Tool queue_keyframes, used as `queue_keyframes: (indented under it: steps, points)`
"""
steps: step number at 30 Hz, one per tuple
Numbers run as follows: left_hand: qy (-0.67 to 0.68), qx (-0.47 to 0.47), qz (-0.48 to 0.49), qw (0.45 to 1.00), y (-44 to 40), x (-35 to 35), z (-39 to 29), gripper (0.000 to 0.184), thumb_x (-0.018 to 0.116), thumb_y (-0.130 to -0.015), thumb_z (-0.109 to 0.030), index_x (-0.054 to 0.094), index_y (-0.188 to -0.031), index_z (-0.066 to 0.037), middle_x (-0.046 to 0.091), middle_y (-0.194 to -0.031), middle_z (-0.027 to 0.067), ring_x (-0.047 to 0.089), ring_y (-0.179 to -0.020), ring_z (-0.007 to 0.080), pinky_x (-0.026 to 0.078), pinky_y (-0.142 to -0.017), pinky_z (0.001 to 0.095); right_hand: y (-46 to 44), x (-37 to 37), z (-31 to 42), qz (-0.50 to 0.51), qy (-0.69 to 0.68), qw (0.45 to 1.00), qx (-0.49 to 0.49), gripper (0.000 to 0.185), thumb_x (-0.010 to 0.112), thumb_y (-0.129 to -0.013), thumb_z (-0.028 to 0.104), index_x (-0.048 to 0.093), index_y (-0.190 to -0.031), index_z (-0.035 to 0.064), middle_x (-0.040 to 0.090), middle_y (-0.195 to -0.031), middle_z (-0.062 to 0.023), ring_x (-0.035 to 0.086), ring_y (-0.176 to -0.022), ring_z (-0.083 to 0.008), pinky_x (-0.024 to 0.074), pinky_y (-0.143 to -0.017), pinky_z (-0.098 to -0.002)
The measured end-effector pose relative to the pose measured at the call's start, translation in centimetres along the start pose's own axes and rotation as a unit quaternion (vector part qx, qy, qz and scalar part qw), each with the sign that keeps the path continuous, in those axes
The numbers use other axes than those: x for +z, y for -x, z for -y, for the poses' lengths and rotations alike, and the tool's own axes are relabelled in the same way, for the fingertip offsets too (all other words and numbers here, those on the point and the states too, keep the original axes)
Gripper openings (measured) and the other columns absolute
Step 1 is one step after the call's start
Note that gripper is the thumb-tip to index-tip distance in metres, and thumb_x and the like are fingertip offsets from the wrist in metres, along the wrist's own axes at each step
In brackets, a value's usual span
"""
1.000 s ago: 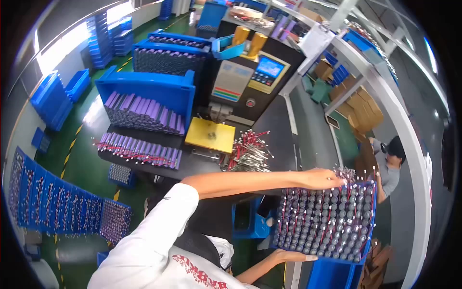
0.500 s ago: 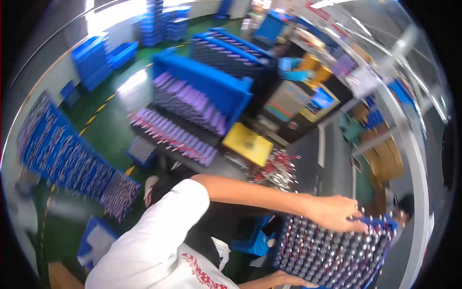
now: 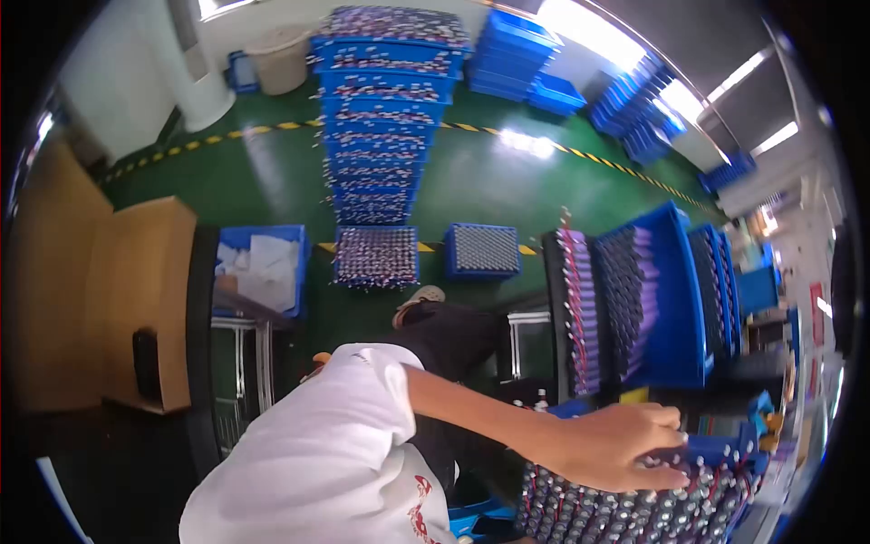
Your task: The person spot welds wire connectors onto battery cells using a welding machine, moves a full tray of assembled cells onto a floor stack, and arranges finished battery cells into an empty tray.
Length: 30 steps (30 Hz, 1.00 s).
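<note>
- Left hand: grasping the far rim of the loaded crate, fingers curled at the edge, thumb lying over the cells.
- Right hand: out of frame, can't tell its state; half a second ago it was on the crate's near side.
- Loaded crate: bottom right of view, packed with grey-topped cells and red leads, lower part cut off by the frame.
- Change vs. last frame: view swung left. Crate tower went from the left edge to upper centre; machine now mostly off at far right, yellow plate down to a sliver.
- Bench: black top, right of centre. Carries a row of purple cells with red leads; just beside it, a big blue bin holding more purple cells.
- Floor: green, yellow-black tape running across.
- On floor: wired-cell crate in front of the tower, small grey-cell crate to its right. One shoe near both.
- Left side: open cardboard box, blue bin with white sheets beside it.
- Back wall: beige tub left of the tower, stacked blue bins right of it.
</note>
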State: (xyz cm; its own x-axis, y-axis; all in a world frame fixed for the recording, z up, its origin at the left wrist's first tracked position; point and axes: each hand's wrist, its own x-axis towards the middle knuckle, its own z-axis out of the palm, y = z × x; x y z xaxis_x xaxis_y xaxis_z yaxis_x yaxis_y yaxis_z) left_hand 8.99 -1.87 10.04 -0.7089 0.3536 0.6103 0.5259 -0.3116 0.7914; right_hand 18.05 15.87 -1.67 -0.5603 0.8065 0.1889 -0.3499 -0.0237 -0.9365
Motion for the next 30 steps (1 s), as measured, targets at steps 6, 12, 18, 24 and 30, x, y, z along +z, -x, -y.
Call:
queue_keyframes:
  steps: [6, 12, 18, 24, 30]
  points:
    - [-0.112, -0.031, -0.246, 0.962, 7.0, -8.2, -0.4, 0.052, 0.062, -0.094, -0.036, 0.059, -0.120, 0.010, 0.057, -0.100, 0.0151, 0.059, -0.091, 0.0291, 0.048, -0.075, 0.0382, 1.0, 7.6, -2.8, 0.145, 0.019, 0.985, 0.094, 0.075, 0.032, -0.100, 0.056, 0.034, -0.148, -0.0029, 0.041, -0.148, -0.0190, 0.047, -0.131, -0.0299, 0.0403, -0.108, -0.0399]
    - [-0.113, -0.170, -0.450, 0.870, 16.1, -14.3, -1.4, 0.040, 0.063, -0.093, -0.015, 0.057, -0.126, 0.006, 0.059, -0.113, 0.0137, 0.065, -0.092, 0.0201, 0.052, -0.082, 0.0316, 3.2, 16.3, -5.7, 0.268, 0.099, 0.931, 0.225, 0.073, 0.033, -0.100, 0.054, 0.036, -0.147, -0.0024, 0.043, -0.147, -0.0179, 0.049, -0.129, -0.0287, 0.0415, -0.106, -0.0390]
    - [-0.035, -0.211, -0.673, 0.708, 23.3, -18.8, 1.1, 0.024, 0.057, -0.096, -0.015, 0.057, -0.111, 0.004, 0.057, -0.119, 0.0072, 0.058, -0.103, 0.0108, 0.048, -0.085, 0.0254, 6.1, 29.0, -10.3, 0.599, 0.325, 0.711, 0.174, 0.065, 0.043, -0.100, 0.048, 0.050, -0.135, -0.0058, 0.056, -0.132, -0.0187, 0.052, -0.122, -0.0269, 0.0356, -0.106, -0.0370]
    - [0.019, -0.245, -0.822, 0.514, 27.8, -24.0, 4.5, 0.042, 0.063, -0.094, -0.027, 0.054, -0.126, -0.001, 0.052, -0.096, -0.0015, 0.051, -0.087, 0.0051, 0.045, -0.074, 0.0231, 16.4, 43.3, -18.3, 0.787, 0.308, 0.511, 0.157, 0.060, 0.045, -0.101, 0.045, 0.060, -0.121, -0.0092, 0.069, -0.110, -0.0171, 0.061, -0.105, -0.0211, 0.0430, -0.095, -0.0330]
    - [0.035, -0.245, -0.860, 0.446, 33.3, -27.4, 8.9, 0.061, 0.064, -0.093, -0.043, 0.043, -0.137, -0.007, 0.052, -0.118, 0.0035, 0.056, -0.103, 0.0156, 0.046, -0.091, 0.0372, 25.6, 46.8, -33.4, 0.856, 0.271, 0.428, 0.105, 0.083, 0.040, -0.093, 0.068, 0.068, -0.097, -0.0109, 0.068, -0.091, -0.0283, 0.067, -0.094, -0.0371, 0.0461, -0.089, -0.0424]
